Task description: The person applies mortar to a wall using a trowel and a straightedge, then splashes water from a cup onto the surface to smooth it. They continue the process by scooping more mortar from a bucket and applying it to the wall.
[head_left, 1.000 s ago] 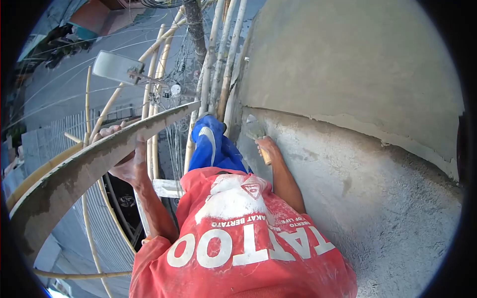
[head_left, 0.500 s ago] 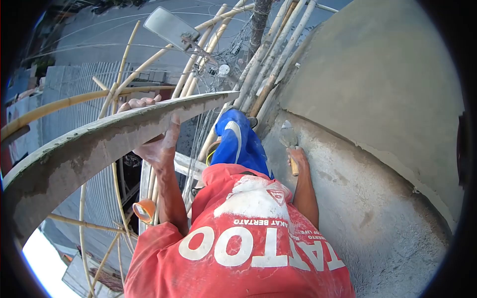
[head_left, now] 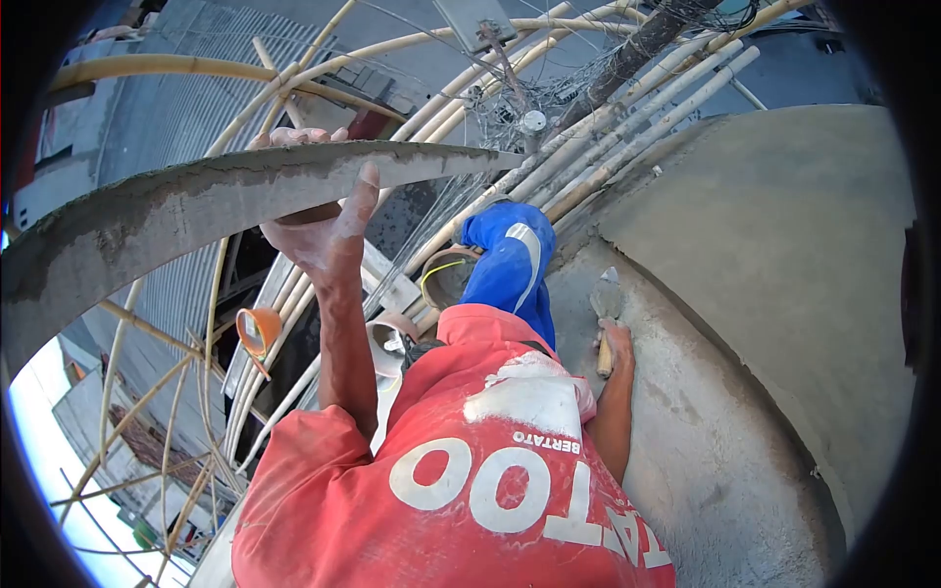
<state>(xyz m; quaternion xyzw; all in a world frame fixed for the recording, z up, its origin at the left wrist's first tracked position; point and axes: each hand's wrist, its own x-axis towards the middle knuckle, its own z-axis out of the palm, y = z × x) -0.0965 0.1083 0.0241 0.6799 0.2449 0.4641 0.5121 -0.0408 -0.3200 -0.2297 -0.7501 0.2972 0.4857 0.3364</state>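
Observation:
My left hand (head_left: pixel 323 230) is closed around a long grey straightedge (head_left: pixel 211 201), fingers over its upper edge and thumb on the near face. Wet mortar coats the straightedge, which looks bowed in the wide lens and runs out of view at left. My right hand (head_left: pixel 616 345) grips the wooden handle of a trowel (head_left: pixel 607 298), low beside my leg. The trowel's blade points away from me, near the mortar-spattered grey ledge (head_left: pixel 686 392). Its fingers are partly hidden behind the handle.
Smooth grey plaster (head_left: pixel 774 216) lies at right. Bamboo poles (head_left: pixel 578 176), tangled wires (head_left: pixel 510 113) and a lamp head (head_left: pixel 474 22) stand ahead. Near my legs are a bucket (head_left: pixel 452 284) with a yellow handle, a pale bucket (head_left: pixel 392 330) and an orange container (head_left: pixel 258 331). A corrugated roof (head_left: pixel 211 59) lies below.
The view has turned, shifting the poles and plaster to the right. The straightedge lies flatter across the view, still in my left hand. My right hand keeps hold of the trowel.

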